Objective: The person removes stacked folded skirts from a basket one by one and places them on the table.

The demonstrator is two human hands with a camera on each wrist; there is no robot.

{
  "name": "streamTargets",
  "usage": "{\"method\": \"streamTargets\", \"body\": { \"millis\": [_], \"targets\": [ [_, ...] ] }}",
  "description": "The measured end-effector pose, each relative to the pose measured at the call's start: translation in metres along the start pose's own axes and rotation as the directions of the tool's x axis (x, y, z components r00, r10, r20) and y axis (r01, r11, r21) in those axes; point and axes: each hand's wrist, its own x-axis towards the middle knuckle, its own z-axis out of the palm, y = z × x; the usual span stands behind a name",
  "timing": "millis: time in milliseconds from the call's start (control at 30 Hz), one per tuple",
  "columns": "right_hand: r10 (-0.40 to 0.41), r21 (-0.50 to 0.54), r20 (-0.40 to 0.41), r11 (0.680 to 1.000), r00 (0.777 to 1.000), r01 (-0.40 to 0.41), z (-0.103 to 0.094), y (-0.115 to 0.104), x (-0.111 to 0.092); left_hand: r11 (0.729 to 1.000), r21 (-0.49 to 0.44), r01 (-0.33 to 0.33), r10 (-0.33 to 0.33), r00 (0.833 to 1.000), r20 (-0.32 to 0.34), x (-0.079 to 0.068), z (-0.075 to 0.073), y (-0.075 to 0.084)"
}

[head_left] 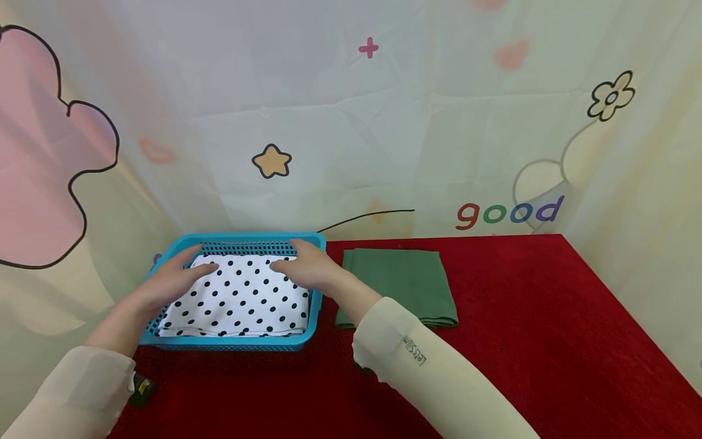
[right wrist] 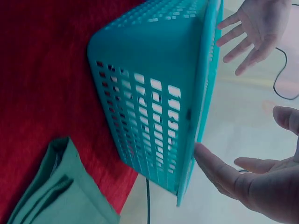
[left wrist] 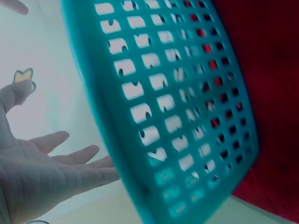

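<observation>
A blue plastic basket (head_left: 230, 342) with perforated sides holds a folded white cloth with black dots (head_left: 236, 299). My left hand (head_left: 172, 277) hovers over the basket's left side, its fingers spread and nothing in them. Over the right end is my right hand (head_left: 309, 265), fingers extended and the thumb pointing inward above the cloth. In the right wrist view, a fingertip of the right hand (right wrist: 261, 179) appears right at the basket rim (right wrist: 198, 116). The left wrist view shows the left palm (left wrist: 42, 172) facing up beside the basket wall (left wrist: 154, 93).
Right of the basket, a folded green cloth (head_left: 403, 283) lies on the red-covered table (head_left: 526, 317), partly behind the right forearm. A small dark object (head_left: 142, 390) sits by the left cuff. A printed curtain (head_left: 340, 140) hangs behind the table.
</observation>
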Motion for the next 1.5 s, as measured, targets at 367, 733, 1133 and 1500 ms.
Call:
{"method": "streamTargets", "body": {
  "millis": [367,733,1133,1500],
  "targets": [
    [0.105,0.010,0.012,0.994,0.994,-0.105,0.031,-0.001,0.014,0.995,0.033,0.091,-0.094,0.990,0.101,0.001,-0.008,-0.026],
    [0.191,0.005,-0.106,0.981,0.976,-0.192,0.059,0.000,0.017,0.982,0.089,0.168,-0.175,0.981,0.081,0.005,0.002,-0.042],
    [0.261,0.035,-0.194,0.965,0.946,-0.259,0.072,0.003,0.016,0.941,0.226,0.251,-0.247,0.968,-0.045,0.016,0.018,-0.042],
    [0.289,0.026,-0.159,0.957,0.944,-0.289,0.073,0.003,0.016,0.874,0.413,0.255,-0.258,0.965,-0.050,0.017,0.025,-0.039]
  ]
}}
